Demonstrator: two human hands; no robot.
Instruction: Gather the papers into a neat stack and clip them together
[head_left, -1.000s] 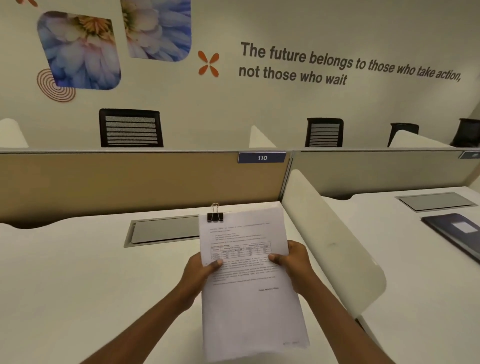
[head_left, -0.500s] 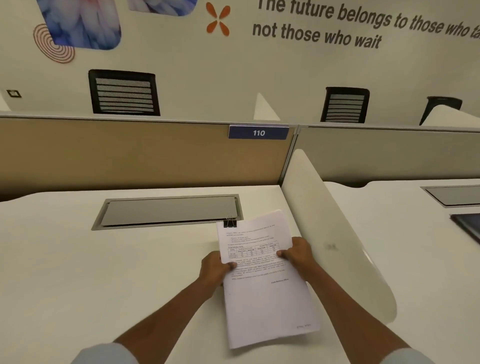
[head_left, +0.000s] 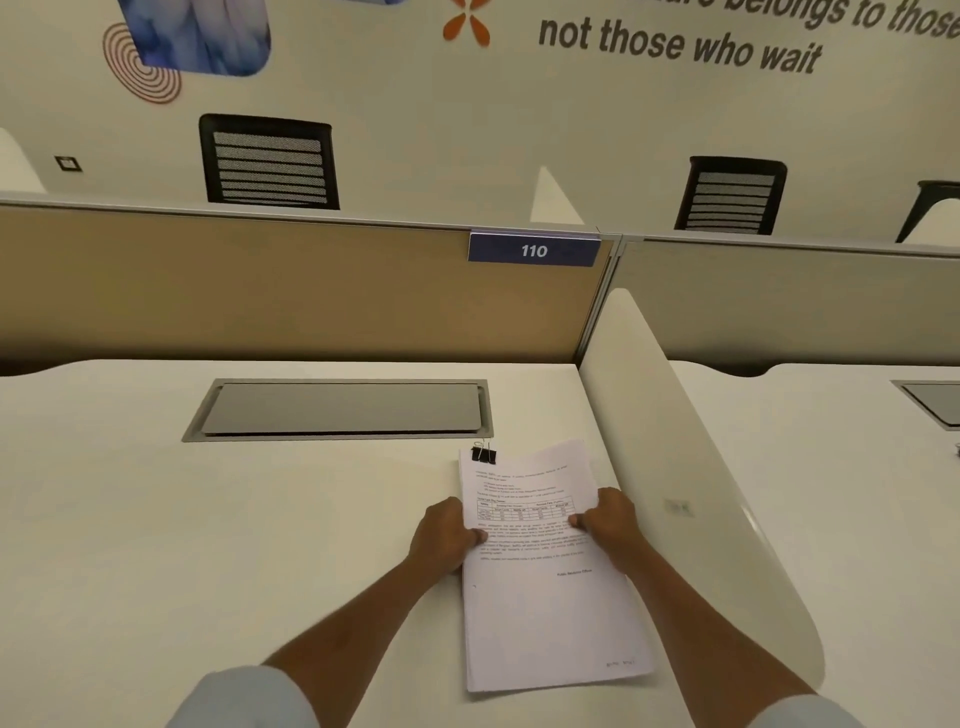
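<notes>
Papers clipped and held at both edges

Papers (head_left: 545, 571) sit as one stack on the white desk (head_left: 208, 545), with a black binder clip (head_left: 483, 454) biting the far left corner. We hold the stack at mid-height: our left hand (head_left: 441, 538) pinches its left edge, thumb on the top sheet, and our right hand (head_left: 610, 525) pinches its right edge likewise. Just beyond the clip lies a grey cable hatch (head_left: 343, 410); a white divider (head_left: 691, 493) rises to the right, near the sheets
</notes>
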